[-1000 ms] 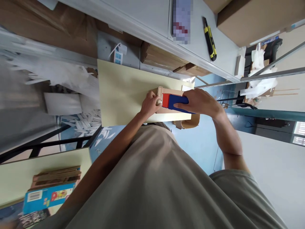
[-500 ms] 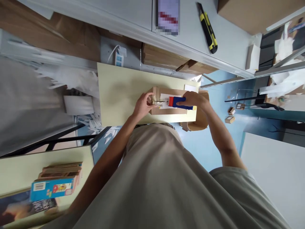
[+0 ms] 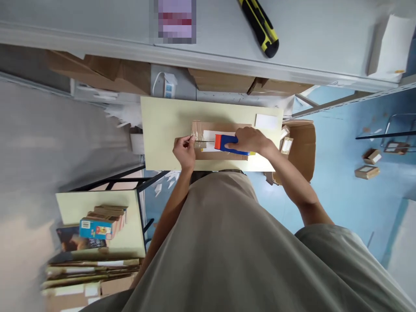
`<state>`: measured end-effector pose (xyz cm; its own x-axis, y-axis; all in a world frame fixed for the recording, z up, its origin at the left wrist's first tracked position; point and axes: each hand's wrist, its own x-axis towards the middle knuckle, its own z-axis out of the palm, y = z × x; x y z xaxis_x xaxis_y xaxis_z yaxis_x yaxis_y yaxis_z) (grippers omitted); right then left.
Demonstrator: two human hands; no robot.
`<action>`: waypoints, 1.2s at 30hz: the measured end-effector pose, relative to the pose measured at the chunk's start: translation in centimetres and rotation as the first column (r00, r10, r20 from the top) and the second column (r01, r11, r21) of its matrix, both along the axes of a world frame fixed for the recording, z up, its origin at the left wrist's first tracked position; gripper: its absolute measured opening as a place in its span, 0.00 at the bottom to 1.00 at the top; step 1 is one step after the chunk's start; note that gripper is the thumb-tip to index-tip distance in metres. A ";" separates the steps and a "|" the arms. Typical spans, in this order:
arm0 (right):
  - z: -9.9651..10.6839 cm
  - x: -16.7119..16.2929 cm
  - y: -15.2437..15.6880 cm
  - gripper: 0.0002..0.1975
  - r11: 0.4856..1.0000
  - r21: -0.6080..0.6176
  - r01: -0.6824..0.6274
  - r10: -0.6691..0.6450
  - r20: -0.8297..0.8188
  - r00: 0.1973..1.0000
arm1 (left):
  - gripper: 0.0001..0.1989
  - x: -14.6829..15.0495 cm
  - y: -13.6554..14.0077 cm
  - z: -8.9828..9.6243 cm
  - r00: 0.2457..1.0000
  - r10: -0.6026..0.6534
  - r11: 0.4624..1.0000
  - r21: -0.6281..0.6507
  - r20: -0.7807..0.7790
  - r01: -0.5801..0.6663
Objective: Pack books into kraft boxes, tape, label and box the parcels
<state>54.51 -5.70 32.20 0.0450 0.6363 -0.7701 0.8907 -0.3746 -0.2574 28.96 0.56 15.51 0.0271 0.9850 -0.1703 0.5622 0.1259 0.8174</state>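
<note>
Left hand: yours (image 3: 184, 152) is narrow, thumb and forefinger drawn nearly together at the carton's left end; half a second ago its fingers curved wide around that end. You cannot tell from this view whether anything is pinched between them.
Carton: this brown box (image 3: 212, 156) lies on the pale yellow table (image 3: 165, 130) between your hands, a white label (image 3: 208, 135) on its upper face; whatever is inside is hidden.
Thin dark line: it (image 3: 205, 141) runs from near your left fingertips toward the tool, too fine to identify.
Blue tool: its body (image 3: 229, 143) is over the white label, red end facing your left hand; a second ago that end was closer to your fingers.
Right hand: yours (image 3: 250, 139) is wrapped around the blue tool.
White sheet: it (image 3: 266, 121) lies flat on the table, beyond your right hand.
Open box: just off the table's right end, this cardboard container (image 3: 302, 149) now shows you small labelled boxes (image 3: 287, 146) inside; they were out of sight half a second ago.
</note>
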 end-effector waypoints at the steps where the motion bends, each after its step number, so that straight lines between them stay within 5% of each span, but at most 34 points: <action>1: 0.8 1.5 -0.9 0.36 1.000 0.008 0.001 -0.001 -0.046 0.999 | 0.06 0.0 -0.1 -0.1 1.000 0.003 1.000 0.021 -0.010 -0.003; 7: 4.7 12.7 -8.3 0.34 0.993 -0.094 0.066 -0.070 -0.042 0.997 | 0.07 0.1 -0.2 -0.5 0.999 0.018 0.999 0.042 -0.040 -0.016; 11: 2.6 15.4 -10.4 0.32 0.987 -0.138 0.087 -0.088 -0.002 0.996 | 0.09 0.3 -0.3 -0.5 0.998 0.008 0.999 0.046 -0.059 -0.005; 19: -4.1 11.6 -9.8 0.41 0.986 -0.087 0.143 -0.127 0.176 0.976 | 0.08 0.0 -0.2 -0.8 0.992 -0.020 0.993 0.112 -0.128 0.034; 29: -6.8 5.2 -11.1 0.20 0.976 0.101 0.192 -0.212 0.254 0.944 | 0.10 0.1 -0.3 -1.0 0.964 -0.046 0.992 0.104 -0.261 0.075; 33: -7.7 5.0 -12.7 0.20 0.946 0.139 0.294 -0.321 0.261 0.910 | 0.11 0.3 0.0 0.2 0.954 -0.079 0.991 0.085 -0.288 0.107; 36: -6.2 6.0 -13.9 0.23 0.910 0.205 0.360 -0.403 0.240 0.883 | 0.16 2.6 -0.5 2.1 0.948 -0.074 0.964 0.220 -0.308 0.147</action>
<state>60.55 -19.58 25.97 0.5008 0.6336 -0.5897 0.7291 -0.6760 -0.1071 31.54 0.03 17.66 0.1224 0.9912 0.0507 0.7813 -0.1277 0.6109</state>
